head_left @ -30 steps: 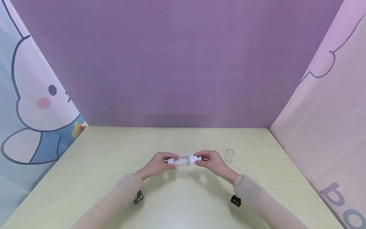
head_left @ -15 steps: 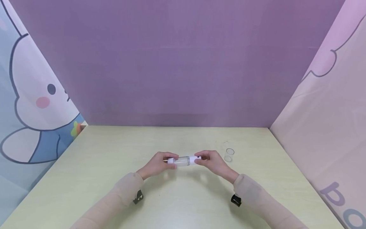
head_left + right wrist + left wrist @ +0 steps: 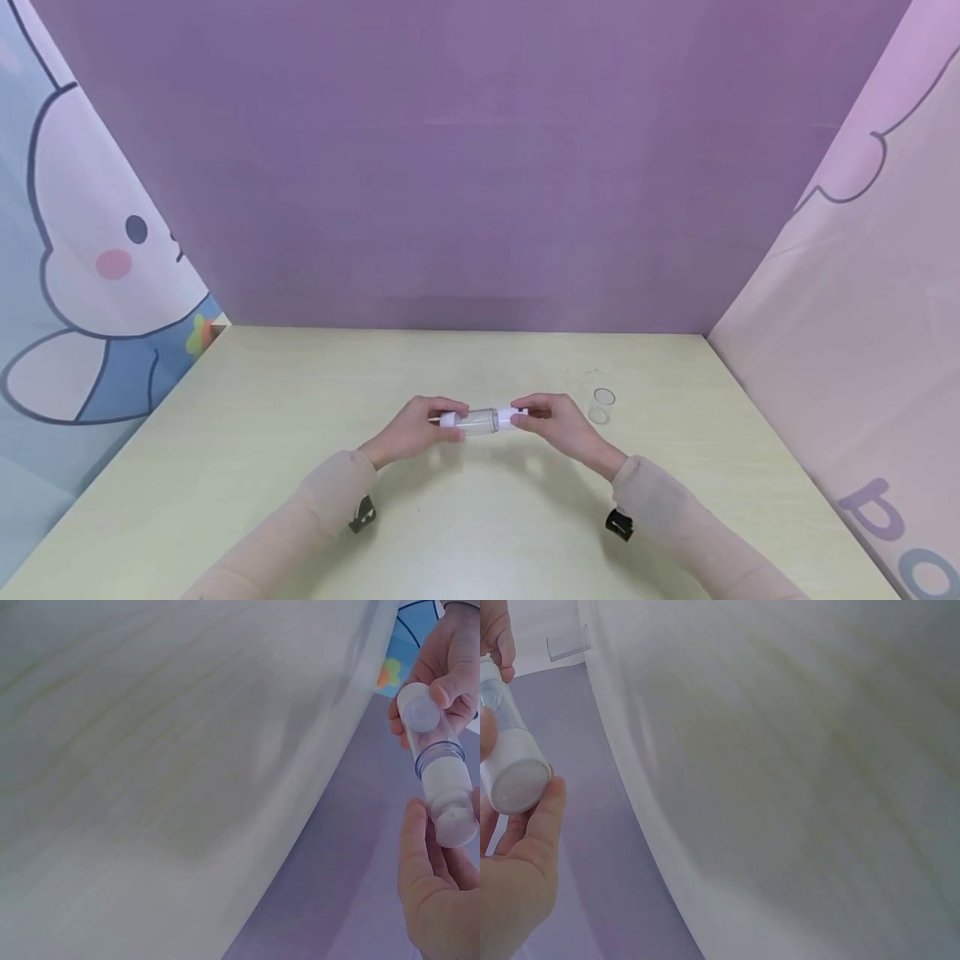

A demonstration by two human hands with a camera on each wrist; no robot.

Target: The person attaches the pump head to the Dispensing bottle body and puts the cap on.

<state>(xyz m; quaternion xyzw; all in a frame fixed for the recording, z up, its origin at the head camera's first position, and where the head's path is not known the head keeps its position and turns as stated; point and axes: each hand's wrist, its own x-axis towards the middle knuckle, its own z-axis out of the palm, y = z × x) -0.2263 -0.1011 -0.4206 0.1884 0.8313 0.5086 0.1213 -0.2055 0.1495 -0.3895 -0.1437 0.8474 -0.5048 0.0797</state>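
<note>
Between both hands a clear pump bottle [image 3: 477, 422] with white ends lies sideways, held above the table. My left hand [image 3: 411, 429] grips its white base [image 3: 519, 780], thumb on the near side and fingers on the far side. With thumb and fingers my right hand [image 3: 561, 427] pinches the white pump top [image 3: 448, 796] at the other end. Through the clear body a white disc [image 3: 421, 714] shows near the base end. Behind the right hand a clear cylindrical cap [image 3: 602, 406] stands on the table.
The pale wood-grain table [image 3: 480, 533] stretches under both forearms. A purple panel [image 3: 480, 167] rises at its back edge, and printed cloth walls [image 3: 112, 208] close in the left and right sides. Each wrist carries a small black device [image 3: 619, 525].
</note>
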